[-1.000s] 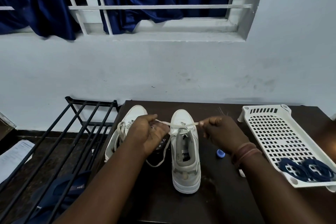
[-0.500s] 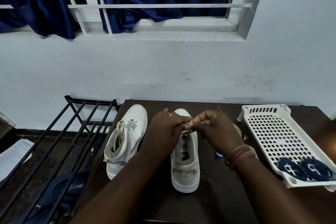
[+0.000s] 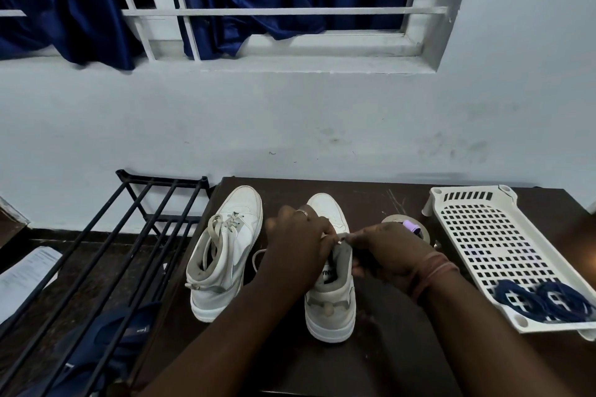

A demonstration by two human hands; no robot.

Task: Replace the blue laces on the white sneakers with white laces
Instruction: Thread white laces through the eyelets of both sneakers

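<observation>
Left hand (image 3: 298, 240) and right hand (image 3: 385, 251) cover the lacing area of the right sneaker (image 3: 330, 296); eyelets hidden. White lace (image 3: 341, 238) shows only as a small bit between the fingertips, grip unclear. Tongue label partly covered, unreadable. Tape roll (image 3: 398, 222) mostly behind right hand. Blue laces (image 3: 545, 301) in tray (image 3: 477, 229), tray corner cut by right edge. Paper (image 3: 22, 277) cut by left edge, text too small. Dark blue item (image 3: 106, 342) under rack (image 3: 96, 255), can't identify.
</observation>
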